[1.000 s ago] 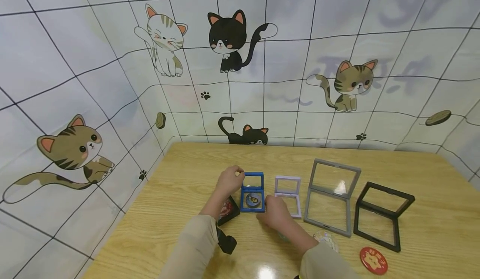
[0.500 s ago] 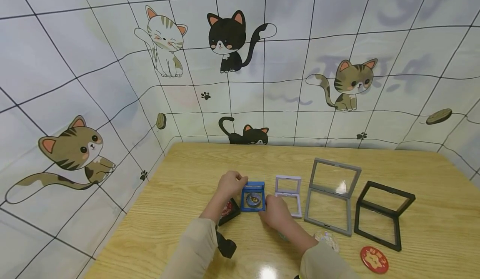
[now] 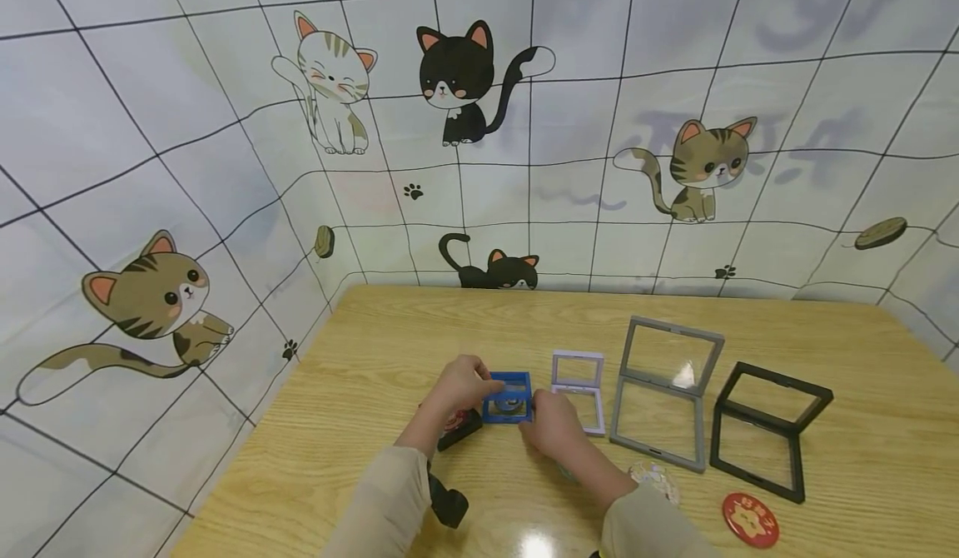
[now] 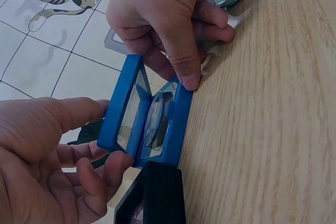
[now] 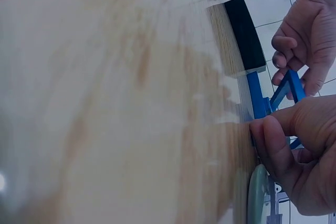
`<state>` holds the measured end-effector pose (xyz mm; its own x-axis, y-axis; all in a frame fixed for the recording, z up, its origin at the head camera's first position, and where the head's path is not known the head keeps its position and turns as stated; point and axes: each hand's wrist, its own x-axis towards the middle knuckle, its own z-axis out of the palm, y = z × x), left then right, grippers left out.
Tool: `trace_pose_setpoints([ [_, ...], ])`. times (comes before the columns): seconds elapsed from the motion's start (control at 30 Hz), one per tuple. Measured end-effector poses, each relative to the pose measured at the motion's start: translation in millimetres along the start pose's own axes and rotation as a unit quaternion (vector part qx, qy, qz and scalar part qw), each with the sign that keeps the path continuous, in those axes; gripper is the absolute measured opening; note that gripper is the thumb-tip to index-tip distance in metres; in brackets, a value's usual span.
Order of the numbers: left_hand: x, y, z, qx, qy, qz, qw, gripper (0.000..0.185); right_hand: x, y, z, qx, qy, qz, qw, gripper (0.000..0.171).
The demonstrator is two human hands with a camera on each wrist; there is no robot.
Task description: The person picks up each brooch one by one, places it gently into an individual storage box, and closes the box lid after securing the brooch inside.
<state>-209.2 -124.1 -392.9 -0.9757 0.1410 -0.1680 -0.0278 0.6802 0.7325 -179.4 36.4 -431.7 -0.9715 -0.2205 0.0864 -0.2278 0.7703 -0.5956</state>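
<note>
From the head view, both hands met at the blue case [image 3: 508,397] on the table [image 3: 749,325], left hand [image 3: 459,385] pinching its lid, right hand [image 3: 553,426] at its front edge. The left wrist view alone showed a badge [image 4: 155,119] inside the nearly closed case. The right wrist view showed right fingers [image 5: 273,145] clamped on the base.

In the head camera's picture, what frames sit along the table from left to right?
Small black case → blue frame held by both hands → lilac frame → grey frame → black frame.
</note>
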Motion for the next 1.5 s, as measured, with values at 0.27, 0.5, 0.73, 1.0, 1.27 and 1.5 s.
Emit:
trace_pose_setpoints([
  [0.27,-7.2,3.6,3.9,0.054,0.006,0.015,0.9984,0.030,0,0,0,0.007,0.005,0.001,1.000,0.017],
  [0.5,-11.4,7.7,7.1,0.087,0.020,0.021,0.9957,0.031,-1,1,1,0.012,0.003,0.000,1.000,0.014],
  [0.73,-8.9,8.6,10.9,0.157,0.030,0.030,0.9866,0.035,-1,2,1,0.006,0.000,-0.004,1.000,0.014],
  [1.0,-6.5,10.6,13.2,0.184,0.035,0.017,0.9822,0.036,0,4,4,0.010,0.002,-0.007,1.000,0.015],
  [1.27,-3.4,9.0,18.5,0.197,0.054,0.005,0.9790,0.043,-1,2,2,0.008,0.002,0.000,1.000,0.018],
  [1.5,-2.5,9.4,21.8,0.226,0.066,0.003,0.9718,0.044,-2,0,0,0.011,-0.001,0.007,1.000,0.014],
])
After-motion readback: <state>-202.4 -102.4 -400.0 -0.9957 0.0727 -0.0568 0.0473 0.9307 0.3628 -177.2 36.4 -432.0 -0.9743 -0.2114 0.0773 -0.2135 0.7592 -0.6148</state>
